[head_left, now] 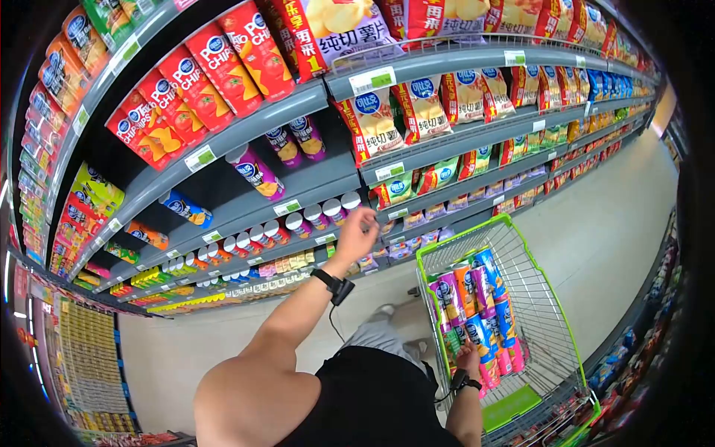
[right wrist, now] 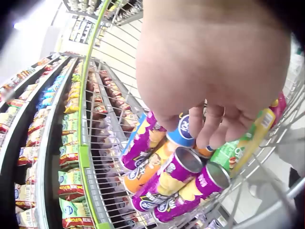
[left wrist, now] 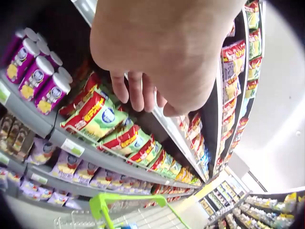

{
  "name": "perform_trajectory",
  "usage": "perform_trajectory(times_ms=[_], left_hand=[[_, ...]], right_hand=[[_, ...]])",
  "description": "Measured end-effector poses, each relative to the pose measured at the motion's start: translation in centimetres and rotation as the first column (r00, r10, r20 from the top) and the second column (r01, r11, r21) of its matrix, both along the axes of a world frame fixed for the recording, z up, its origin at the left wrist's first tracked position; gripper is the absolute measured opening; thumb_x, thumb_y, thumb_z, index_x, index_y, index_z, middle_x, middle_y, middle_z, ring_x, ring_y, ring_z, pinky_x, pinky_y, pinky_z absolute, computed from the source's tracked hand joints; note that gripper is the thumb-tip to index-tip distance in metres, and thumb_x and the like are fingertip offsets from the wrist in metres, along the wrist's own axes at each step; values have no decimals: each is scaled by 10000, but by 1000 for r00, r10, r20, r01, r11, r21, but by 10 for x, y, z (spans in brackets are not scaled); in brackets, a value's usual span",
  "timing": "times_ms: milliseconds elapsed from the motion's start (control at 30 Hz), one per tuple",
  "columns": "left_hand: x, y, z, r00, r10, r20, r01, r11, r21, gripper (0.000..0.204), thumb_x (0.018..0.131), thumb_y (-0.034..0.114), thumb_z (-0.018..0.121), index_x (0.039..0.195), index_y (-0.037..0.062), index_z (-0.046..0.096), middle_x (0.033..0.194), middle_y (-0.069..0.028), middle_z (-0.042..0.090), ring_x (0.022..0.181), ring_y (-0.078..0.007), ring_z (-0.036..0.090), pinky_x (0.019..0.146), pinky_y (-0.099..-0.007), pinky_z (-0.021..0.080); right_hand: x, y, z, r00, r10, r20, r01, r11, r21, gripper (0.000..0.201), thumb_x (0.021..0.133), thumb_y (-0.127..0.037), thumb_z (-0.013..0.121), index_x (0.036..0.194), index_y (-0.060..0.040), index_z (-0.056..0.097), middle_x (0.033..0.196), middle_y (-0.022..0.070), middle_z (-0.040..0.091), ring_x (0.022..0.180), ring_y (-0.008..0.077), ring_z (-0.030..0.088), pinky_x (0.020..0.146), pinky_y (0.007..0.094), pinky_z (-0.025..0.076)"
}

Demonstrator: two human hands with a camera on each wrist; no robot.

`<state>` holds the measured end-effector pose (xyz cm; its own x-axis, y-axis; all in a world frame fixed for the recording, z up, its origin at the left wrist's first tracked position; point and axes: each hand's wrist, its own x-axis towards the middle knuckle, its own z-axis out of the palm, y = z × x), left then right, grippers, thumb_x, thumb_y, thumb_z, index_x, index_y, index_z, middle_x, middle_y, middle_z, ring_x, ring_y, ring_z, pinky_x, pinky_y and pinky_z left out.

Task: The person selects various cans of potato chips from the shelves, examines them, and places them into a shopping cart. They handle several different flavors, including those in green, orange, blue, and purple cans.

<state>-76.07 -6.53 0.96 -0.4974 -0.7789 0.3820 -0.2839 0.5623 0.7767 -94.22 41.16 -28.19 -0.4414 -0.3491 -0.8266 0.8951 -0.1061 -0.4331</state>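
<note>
This is a supermarket snack aisle. Long grey shelves (head_left: 447, 141) with price tags (head_left: 372, 80) on their edges run past the left hand's fingers (head_left: 366, 220), stocked with rows of crisp bags (head_left: 370, 123) and crisp tubes (head_left: 316, 216). Under the right hand's fingers (right wrist: 209, 129) stands a green-rimmed wire shopping trolley (head_left: 521, 246) loaded with more tubes (head_left: 477, 313).

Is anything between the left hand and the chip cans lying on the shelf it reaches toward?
Nothing visible. The left hand is raised right in front of the row of chip cans, fingers loose, with open air between them.
</note>
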Motion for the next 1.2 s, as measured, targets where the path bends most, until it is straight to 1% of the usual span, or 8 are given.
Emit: perform_trajectory(times_ms=[100,200,300,433,500,667,967,1200], left_hand=[[2,-64,22,977,177,-118,-188,977,-97,388,832,72,730,1159,61,521,1016,-74,610,909,-185,597,786,-329,487],[1,-110,57,906,332,-264,-377,915,-145,503,792,116,759,1203,-7,496,1105,-177,561,1032,-312,570,917,-405,462],[-1,-150,78,827,471,-309,-541,816,-203,624,776,161,789,1245,-54,437,1217,-237,497,1154,-376,509,998,-450,412],[-5,-188,73,798,567,-204,-603,757,-254,1029,717,315,846,1427,-132,250,1433,-338,343,1353,-473,320,1127,-545,268],[-15,-196,65,781,604,-155,-624,760,-181,1175,703,368,851,1478,-140,129,1503,-373,224,1388,-507,247,1145,-581,217],[-36,-205,65,679,729,-83,-734,675,-70,1213,706,394,857,1497,-112,89,1534,-354,193,1392,-489,238,1086,-604,241],[-43,-215,70,540,841,24,-841,539,53,1174,717,434,844,1515,-43,127,1400,-266,322,1279,-432,331,1013,-559,295],[-41,-224,67,477,878,48,-879,476,40,902,744,394,838,1399,30,337,1313,-220,376,1241,-416,374,973,-549,329]], right_hand=[[-8,-15,21,925,123,-359,-102,992,77,112,938,-173,556,964,-64,569,666,-14,500,535,94,455,470,235,376],[-6,-35,35,916,4,-402,55,989,134,137,975,-198,541,924,-72,562,696,-4,534,532,83,473,452,204,339],[-16,-33,-31,925,-15,-379,29,999,31,145,980,-205,517,928,-76,561,689,11,544,523,100,491,446,217,355],[10,-65,15,710,611,-350,-387,754,531,220,958,-248,542,914,-47,620,767,57,623,638,159,589,537,285,465],[17,-72,28,539,721,-435,-429,680,595,254,919,-266,589,916,-23,665,829,70,656,764,189,631,672,325,506],[28,-73,55,760,557,-336,-340,780,525,202,908,-263,602,944,-68,638,832,38,645,748,169,601,673,312,479],[24,-62,39,793,514,-327,-315,805,502,228,905,-234,605,1029,-43,627,858,77,677,773,207,620,716,352,502],[26,-66,43,794,528,-301,-332,792,512,249,890,-187,592,1060,-8,624,884,130,696,806,252,640,765,366,499]])
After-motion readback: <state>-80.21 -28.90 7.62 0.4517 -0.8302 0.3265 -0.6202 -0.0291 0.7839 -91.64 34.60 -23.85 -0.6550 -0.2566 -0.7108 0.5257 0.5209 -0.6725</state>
